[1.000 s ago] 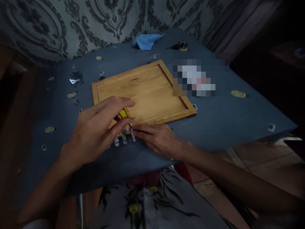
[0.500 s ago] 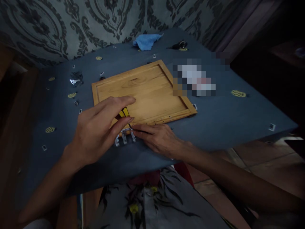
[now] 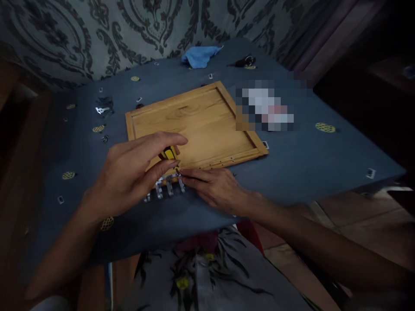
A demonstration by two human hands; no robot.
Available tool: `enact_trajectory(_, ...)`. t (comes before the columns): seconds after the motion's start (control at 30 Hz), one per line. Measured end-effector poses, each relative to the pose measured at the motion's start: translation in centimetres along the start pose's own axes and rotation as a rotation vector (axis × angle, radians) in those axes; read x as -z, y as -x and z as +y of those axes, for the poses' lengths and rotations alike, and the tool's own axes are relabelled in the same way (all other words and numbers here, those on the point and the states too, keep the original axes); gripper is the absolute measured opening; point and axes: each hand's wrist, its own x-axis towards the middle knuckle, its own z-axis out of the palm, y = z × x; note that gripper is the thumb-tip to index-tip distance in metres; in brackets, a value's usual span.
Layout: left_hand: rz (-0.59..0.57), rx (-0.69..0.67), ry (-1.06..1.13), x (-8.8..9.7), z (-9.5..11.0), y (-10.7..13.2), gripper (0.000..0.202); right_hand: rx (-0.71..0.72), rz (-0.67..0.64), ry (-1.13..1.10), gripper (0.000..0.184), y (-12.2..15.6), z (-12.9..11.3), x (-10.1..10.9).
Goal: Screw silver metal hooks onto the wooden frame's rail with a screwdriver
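Nearest, at the bottom, is the person's flower-patterned garment [image 3: 201,285], just below the near edge of a table with a dark blue cover [image 3: 292,168]. A strip of metal hooks [image 3: 169,188] sits along the near edge of a wooden panel [image 3: 194,123], towards its left end, the hooks jutting nearward. The left hand [image 3: 126,175], half curled, has the yellow and black handle of a screwdriver [image 3: 169,153] between thumb and fingers, its forefinger reaching out over the panel. The screwdriver slants down with its tip at the right end of the strip. The right hand [image 3: 220,188] lies low, its fingertips drawn together beside that tip; whether they pinch the shaft or the strip, I cannot tell.

The left hand hides the panel's near left corner and part of the handle; the right covers a stretch of its near edge. Farther right, small dark holes [image 3: 221,164] line that edge. Left of the panel lie a cluster of small metal pieces [image 3: 105,138] and, farther off, a shiny metal piece [image 3: 102,110]. Beyond the panel's right side is a pixelated object [image 3: 266,106], unreadable. At the far side rest a crumpled blue cloth [image 3: 200,57] and, to its right, a dark object [image 3: 244,61]; behind rises a patterned backdrop [image 3: 142,26].
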Motion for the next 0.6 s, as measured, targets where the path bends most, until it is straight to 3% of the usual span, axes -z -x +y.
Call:
enact_trajectory(0.4, -0.012, -0.054, -0.007, -0.05, 0.21, -0.09, 0.029, 0.022, 0.055, 0.017, 0.038, 0.02, 0.06, -0.13)
enact_trajectory(0.6, -0.017, -0.071, -0.023, -0.09, 0.6, -0.14, 0.03, -0.003, 0.004, 0.01, 0.038, 0.18, 0.1, -0.22)
